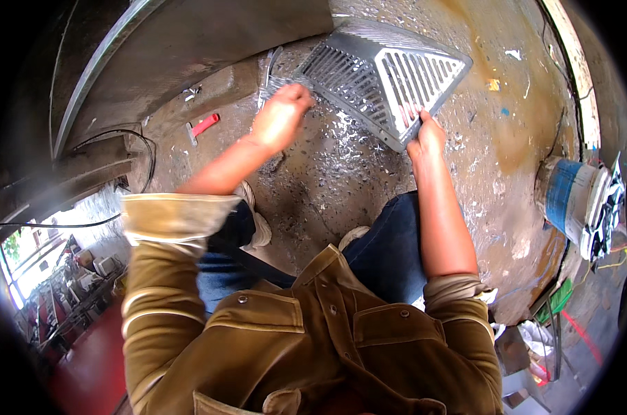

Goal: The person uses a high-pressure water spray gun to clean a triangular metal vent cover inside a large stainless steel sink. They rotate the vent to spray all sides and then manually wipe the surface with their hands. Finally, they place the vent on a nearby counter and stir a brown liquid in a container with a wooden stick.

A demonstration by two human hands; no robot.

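A grey metal guard (386, 69) with rows of long slots and angled faces stands tilted on the wet, dirty floor. My right hand (427, 135) grips its near corner, the thumb and fingers closed over the edge. Close to the guard's left edge, my left hand (282, 117) is closed in a fist. Grey, blurred material and a thin bent metal rod (270, 66) show just beyond that fist; what the fingers hold cannot be made out. Left of my left forearm lies a small tool with a red handle (205, 124) and a metal head.
A large curved metal panel (210, 34) rises at the far left, with a black cable (147, 155) below it. To the right lies a blue-and-white bucket (562, 194). Cluttered parts fill the lower left; bags and scraps lie at lower right.
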